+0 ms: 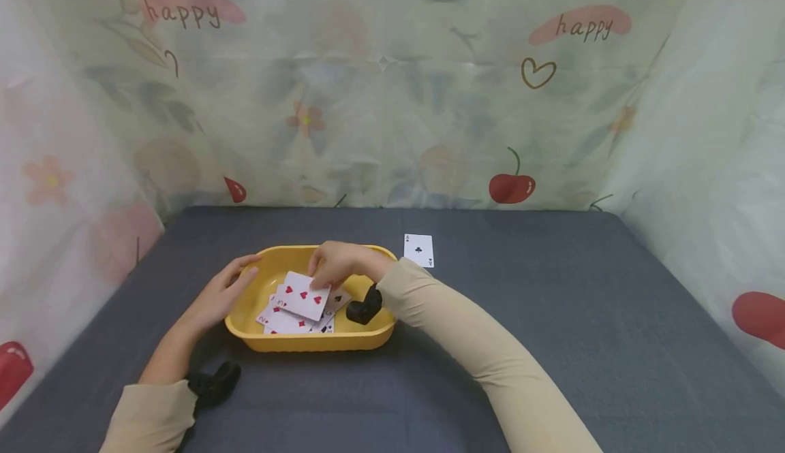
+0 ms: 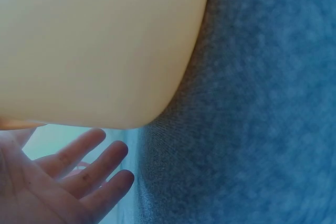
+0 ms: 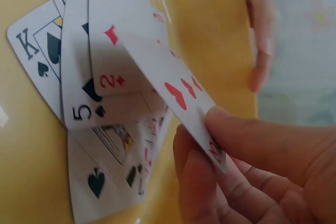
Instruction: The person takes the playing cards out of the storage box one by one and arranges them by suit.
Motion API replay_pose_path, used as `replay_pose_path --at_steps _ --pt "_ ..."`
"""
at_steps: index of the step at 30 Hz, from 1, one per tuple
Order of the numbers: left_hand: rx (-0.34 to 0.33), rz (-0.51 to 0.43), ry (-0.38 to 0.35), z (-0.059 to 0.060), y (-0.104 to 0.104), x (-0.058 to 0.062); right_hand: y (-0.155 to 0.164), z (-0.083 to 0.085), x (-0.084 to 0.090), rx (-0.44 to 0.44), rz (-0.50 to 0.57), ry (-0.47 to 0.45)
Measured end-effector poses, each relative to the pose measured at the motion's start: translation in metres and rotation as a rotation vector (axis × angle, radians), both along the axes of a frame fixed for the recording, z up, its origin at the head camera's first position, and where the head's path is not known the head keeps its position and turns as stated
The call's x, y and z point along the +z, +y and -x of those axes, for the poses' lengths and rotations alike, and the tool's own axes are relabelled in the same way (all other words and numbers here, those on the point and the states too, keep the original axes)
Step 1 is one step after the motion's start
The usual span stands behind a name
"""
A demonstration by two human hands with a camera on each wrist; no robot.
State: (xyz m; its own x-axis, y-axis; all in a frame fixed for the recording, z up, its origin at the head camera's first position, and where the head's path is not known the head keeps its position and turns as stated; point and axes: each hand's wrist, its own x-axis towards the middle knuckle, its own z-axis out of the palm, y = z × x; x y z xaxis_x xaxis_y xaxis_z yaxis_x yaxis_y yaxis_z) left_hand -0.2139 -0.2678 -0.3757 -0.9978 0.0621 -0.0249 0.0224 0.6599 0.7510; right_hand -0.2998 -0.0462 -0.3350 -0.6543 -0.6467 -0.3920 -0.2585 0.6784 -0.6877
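Note:
A yellow plastic basin (image 1: pixel 306 342) stands on the dark cloth with several loose playing cards in it. My right hand (image 1: pixel 346 260) pinches a three of hearts (image 3: pixel 170 85) by one end between thumb and fingers, tilted above the other cards. Beneath it lie a two of diamonds (image 3: pixel 113 40), a five of spades (image 3: pixel 79 93) and a king of spades (image 3: pixel 34 45), overlapping more cards. At the basin's left side, my left hand (image 1: pixel 221 295) has its fingers extended, fingertips by the rim. The left wrist view shows that palm (image 2: pixel 37 192) beside the basin's outer wall.
An ace of clubs (image 1: pixel 419 250) lies face up on the dark cloth (image 1: pixel 552 303), behind and right of the basin. Patterned curtains (image 1: pixel 380 99) close off the back and both sides. Black wrist devices (image 1: pixel 214 383) are worn on both arms.

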Motion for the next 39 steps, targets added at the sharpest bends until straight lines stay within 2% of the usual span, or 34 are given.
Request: replay_pose_path --at_steps 9,21,33,39 --pt "0.002 -0.001 -0.018 0.000 0.000 0.000 0.028 0.001 0.020 -0.034 0.129 -0.024" --pt "-0.004 -0.003 -0.011 0.000 0.000 0.000 0.082 0.007 0.028 -0.146 0.280 0.036" --pt "-0.008 -0.005 -0.004 -0.001 0.000 0.001 0.137 0.010 0.018 -0.310 0.364 0.045" --pt "-0.009 -0.005 0.005 -0.001 0.000 0.000 0.169 0.018 0.005 -0.460 0.379 0.069"
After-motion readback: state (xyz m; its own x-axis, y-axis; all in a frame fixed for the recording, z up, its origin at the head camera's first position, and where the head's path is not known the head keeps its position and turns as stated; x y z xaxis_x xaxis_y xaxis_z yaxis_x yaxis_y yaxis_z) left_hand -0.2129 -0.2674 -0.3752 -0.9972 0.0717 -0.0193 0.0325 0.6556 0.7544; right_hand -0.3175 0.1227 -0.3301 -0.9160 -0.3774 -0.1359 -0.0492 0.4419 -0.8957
